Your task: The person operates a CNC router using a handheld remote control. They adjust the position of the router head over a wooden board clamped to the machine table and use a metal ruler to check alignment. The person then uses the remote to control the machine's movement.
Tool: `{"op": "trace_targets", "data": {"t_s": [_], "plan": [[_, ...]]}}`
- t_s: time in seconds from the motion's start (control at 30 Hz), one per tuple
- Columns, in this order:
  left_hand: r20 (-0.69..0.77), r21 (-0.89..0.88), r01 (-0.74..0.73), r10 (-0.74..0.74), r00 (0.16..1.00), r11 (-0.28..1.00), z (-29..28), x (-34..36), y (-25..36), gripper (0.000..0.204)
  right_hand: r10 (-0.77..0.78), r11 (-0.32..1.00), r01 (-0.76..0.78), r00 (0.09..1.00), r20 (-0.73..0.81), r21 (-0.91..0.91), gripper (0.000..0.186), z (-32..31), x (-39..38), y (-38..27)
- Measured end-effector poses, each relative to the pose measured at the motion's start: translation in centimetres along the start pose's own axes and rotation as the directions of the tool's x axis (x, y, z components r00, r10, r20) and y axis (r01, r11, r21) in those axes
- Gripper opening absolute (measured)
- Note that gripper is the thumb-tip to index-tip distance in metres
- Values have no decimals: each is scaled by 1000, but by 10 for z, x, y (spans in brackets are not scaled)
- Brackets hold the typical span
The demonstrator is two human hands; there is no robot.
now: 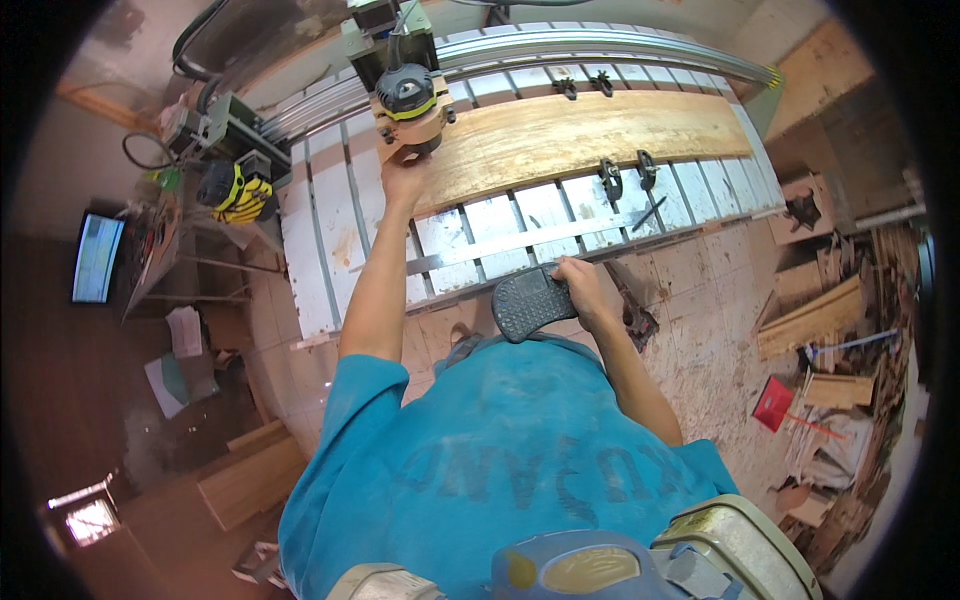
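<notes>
My left hand (404,178) reaches up to the underside of the router spindle (408,95), a black and yellow motor in a wooden mount on the gantry. Its fingers are drawn together there; whatever they pinch is hidden. A long wooden board (590,140) lies beside that hand on the slotted metal bed (470,235), with black clamps (610,180) along both long edges. Low in front of the bed's near edge, my right hand (583,290) grips a small black handheld keyboard (530,303) by its right end, keys facing up.
A flat metal strip (530,240) and a dark thin tool (649,213) lie on the bed. The gantry rail (600,45) spans the back. At left are a lit monitor (97,258) and yellow-black gloves (240,195). Wood scraps and a red dustpan (772,403) lie right.
</notes>
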State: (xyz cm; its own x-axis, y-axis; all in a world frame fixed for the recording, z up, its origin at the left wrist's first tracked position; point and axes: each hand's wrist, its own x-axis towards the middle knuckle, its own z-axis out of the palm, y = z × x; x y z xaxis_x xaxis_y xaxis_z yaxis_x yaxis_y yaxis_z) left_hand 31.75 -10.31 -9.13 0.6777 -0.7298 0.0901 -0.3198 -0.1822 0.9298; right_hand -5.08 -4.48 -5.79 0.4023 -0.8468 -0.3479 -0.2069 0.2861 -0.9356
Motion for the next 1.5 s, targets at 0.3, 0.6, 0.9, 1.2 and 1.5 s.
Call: {"op": "trace_targets", "data": {"t_s": [0.3,0.6,0.9,1.2,1.5], "plan": [[130,9,18,-19,991,1000,8,29,-27,24,71,980,-30,977,-203,198,22,31,-44,18],[131,84,-70,59,990,994,-19,8,9,37,133,957,-53,953,-271,286,21,58,-56,33],[176,-199,263,-229,957,944,-79,-93,-12,32,52,996,-37,983,-175,87,27,68,-3,-2],[379,-422,607,-477,793,674,-58,-186,1,57,91,990,-43,925,368,-136,36,84,73,-34],[-149,-183,405,-433,889,896,-81,-190,-60,62,-228,607,602,758,611,-519,50,51,103,-32]]}}
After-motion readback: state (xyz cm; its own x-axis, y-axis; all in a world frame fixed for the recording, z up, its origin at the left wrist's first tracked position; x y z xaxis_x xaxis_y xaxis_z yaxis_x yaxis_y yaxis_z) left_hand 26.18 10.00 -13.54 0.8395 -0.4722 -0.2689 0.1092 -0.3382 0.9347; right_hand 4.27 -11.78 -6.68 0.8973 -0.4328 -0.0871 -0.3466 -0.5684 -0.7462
